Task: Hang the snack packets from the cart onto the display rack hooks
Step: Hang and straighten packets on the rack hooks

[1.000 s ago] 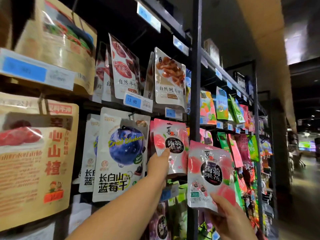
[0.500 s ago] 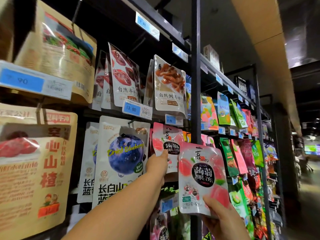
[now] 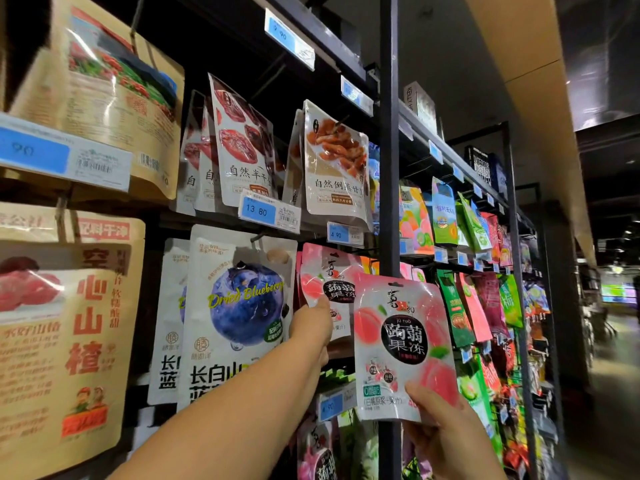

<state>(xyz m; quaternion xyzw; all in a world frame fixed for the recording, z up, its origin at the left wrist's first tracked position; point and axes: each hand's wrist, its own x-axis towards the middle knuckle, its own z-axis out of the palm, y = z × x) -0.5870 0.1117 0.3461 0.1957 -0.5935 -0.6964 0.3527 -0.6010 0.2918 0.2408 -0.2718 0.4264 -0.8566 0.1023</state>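
Step in hand, hanging: right hand [image 3: 446,438] pinches a loose peach packet [image 3: 401,344] by its bottom edge. The packet is upright at lower centre of the frame, in front of the post [image 3: 389,168] and just right of the hung peach packets [image 3: 327,282], whose lower corner the left hand [image 3: 311,329] pinches, thumb on the front. Next move, by judgement: lift the loose packet's top slot up and left to that row's hook. The hook itself is hidden, so alignment needs care. Surroundings: black rack [image 3: 512,202] crowded with hung pouches, blueberry packet [image 3: 242,306] centre left, blue price tags [image 3: 258,211], dim aisle [image 3: 616,375] at far right.
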